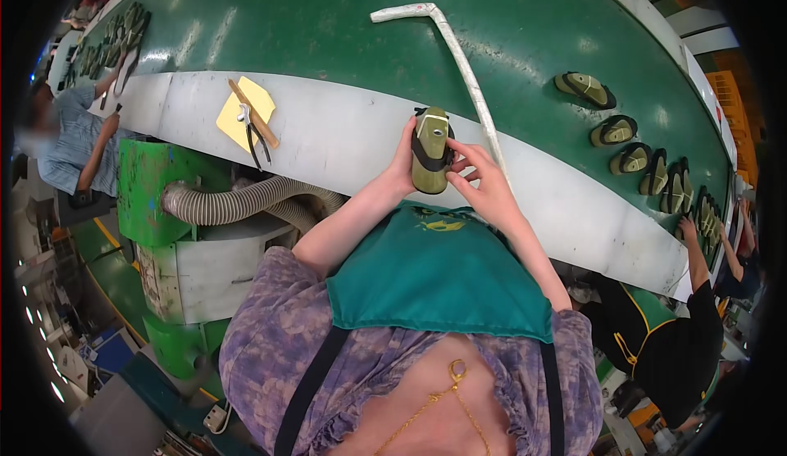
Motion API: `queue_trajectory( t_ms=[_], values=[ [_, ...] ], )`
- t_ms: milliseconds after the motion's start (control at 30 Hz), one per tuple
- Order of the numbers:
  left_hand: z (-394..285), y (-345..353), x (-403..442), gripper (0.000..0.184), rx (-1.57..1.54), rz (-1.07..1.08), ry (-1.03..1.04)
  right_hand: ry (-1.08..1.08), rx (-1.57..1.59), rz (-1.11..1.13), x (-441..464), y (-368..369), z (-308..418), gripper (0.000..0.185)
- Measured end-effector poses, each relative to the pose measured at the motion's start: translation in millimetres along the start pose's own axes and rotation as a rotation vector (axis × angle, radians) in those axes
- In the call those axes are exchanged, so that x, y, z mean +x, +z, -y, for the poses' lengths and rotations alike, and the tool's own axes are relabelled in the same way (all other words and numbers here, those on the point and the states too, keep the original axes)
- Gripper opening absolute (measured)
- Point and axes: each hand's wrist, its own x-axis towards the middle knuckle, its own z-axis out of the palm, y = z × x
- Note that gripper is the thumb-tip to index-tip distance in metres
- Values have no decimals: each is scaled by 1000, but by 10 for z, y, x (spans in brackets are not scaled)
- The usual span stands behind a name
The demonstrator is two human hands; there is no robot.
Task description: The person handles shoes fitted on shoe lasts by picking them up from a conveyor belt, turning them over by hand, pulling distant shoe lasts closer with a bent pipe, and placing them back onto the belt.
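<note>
An olive-green sandal [430, 161] with black straps is held upright over the pale table edge, in front of the green apron. My left hand [403, 157] grips its left side, fingers closed round it. On the other side my right hand [479, 176] touches the black strap with its fingertips, the fingers bent and partly apart. Behind the sandal a white bent tube [463, 64] lies across the green belt. To the left, pliers [247, 122] and a wooden-looking strip [254, 112] rest on a yellow sheet [261, 98].
More sandals [613, 131] lie along the green belt [328, 34] at the right, others [115, 42] at the far left. Co-workers stand at both sides. A ribbed hose [238, 204] and green machine [156, 186] are below the table at left.
</note>
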Motion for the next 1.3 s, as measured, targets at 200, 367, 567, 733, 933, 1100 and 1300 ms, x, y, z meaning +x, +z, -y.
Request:
queue_trajectory(
  t_ms=[200, 367, 567, 733, 933, 1100, 1300],
  values=[
    [42, 10, 34, 77, 56, 7, 26, -12, -53, -63, 19, -15, 167, 63],
    [76, 247, -79, 75, 53, -67, 36, -100, -367, 32, 123, -51, 222, 67],
    [61, -7, 0, 75, 63, 2, 29, -187, -503, -13, 190, 11, 137, 62],
    [58, 13, -11, 74, 52, -19, 37, -216, -516, -40, 219, 30, 126, 63],
    [43, -26, 0, 74, 62, -17, 28, -241, -525, -66, 249, 53, 94, 62],
    [34, -45, 21, 71, 21, -15, 36, -182, -388, -20, 225, 15, 128, 55],
    [-100, -29, 53, 79, 209, -87, 87, 133, 140, -42, 46, 34, -187, 67]
  ],
)
